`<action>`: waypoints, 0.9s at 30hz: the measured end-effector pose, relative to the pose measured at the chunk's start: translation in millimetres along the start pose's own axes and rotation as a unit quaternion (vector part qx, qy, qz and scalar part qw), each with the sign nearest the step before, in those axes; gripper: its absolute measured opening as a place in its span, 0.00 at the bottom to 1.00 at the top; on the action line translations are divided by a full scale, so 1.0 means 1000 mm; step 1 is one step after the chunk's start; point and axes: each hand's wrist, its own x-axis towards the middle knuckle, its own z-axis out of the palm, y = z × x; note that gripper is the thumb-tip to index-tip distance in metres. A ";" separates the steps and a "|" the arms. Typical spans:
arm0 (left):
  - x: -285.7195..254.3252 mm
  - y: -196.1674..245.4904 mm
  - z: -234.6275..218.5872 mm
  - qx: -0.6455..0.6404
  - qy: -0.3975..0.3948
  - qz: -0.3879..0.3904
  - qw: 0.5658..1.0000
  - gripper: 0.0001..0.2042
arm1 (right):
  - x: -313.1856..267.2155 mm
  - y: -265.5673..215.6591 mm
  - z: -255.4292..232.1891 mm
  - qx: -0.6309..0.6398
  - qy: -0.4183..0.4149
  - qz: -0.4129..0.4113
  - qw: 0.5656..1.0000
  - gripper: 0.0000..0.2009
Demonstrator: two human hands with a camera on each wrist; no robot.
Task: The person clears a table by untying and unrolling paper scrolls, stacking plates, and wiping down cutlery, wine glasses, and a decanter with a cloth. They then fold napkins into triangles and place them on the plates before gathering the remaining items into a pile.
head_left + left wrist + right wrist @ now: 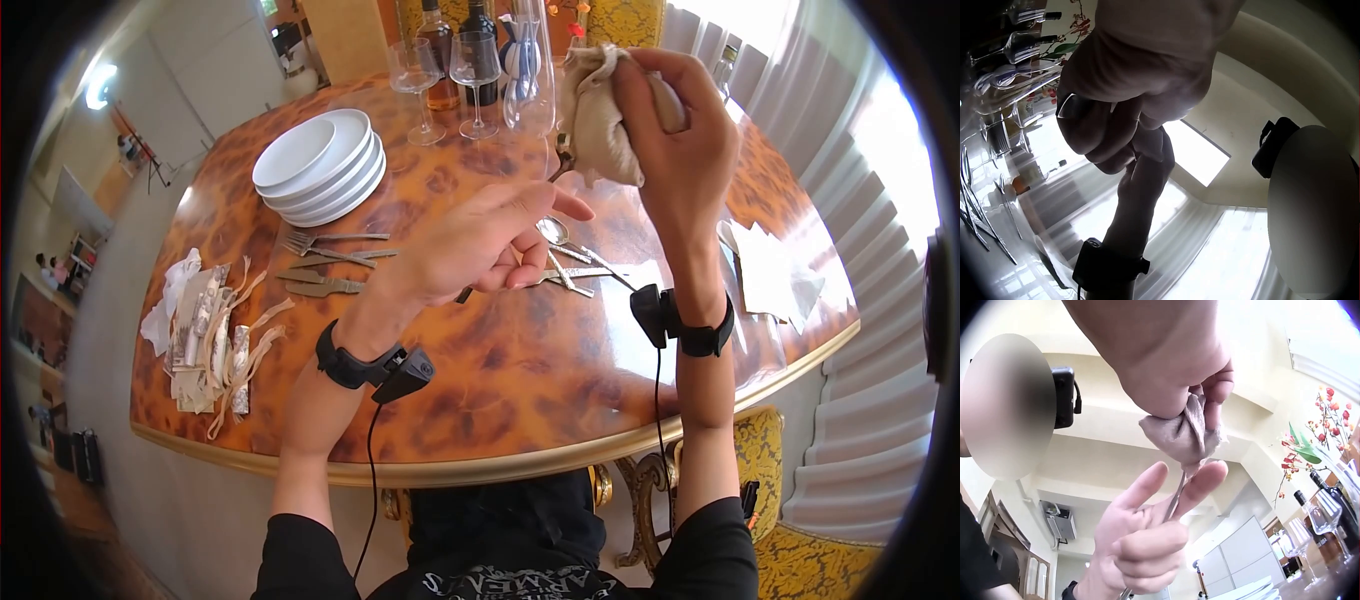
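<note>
My right hand [690, 140] grips a bunched beige cloth [603, 130], raised over the table. Lower and to its left, my left hand [470, 240] has its fingers curled round the thin metal handle of a piece of cutlery [1176, 499]. In the right wrist view, that cutlery's upper end meets the cloth [1179, 434], which hides its head, while the left thumb and forefinger point up beside it. The left wrist view shows both hands close together, overlapping. Beneath them on the table lie a spoon [552, 231] and several other pieces of cutlery.
Stacked white plates [295, 155] stand at back left, near forks [330, 238] and knives [322, 285]. Two stemmed glasses [475, 70] and bottles [437, 45] stand at the back. Cloth-wrapped bundles [205, 335] lie at left, white paper [775, 270] at right.
</note>
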 end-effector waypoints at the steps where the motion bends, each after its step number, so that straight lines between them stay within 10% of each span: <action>1: 0.002 -0.003 0.003 0.003 0.012 0.016 1.000 0.29 | 0.001 0.002 -0.002 -0.002 0.012 0.039 0.999 0.09; 7: 0.001 0.000 0.004 -0.016 0.019 0.037 0.999 0.28 | 0.003 -0.001 0.006 -0.029 0.087 0.051 0.994 0.10; 9: 0.000 0.002 0.005 -0.036 0.028 0.036 0.998 0.27 | -0.001 0.006 0.015 0.008 0.040 -0.156 0.987 0.06; 19: 0.000 -0.001 -0.008 -0.026 0.144 0.094 0.985 0.17 | -0.026 -0.020 0.024 0.023 -0.161 -0.108 0.981 0.04; 27: -0.009 0.011 -0.014 -0.044 0.081 0.156 0.983 0.27 | -0.005 -0.009 0.003 0.040 0.020 -0.025 0.999 0.06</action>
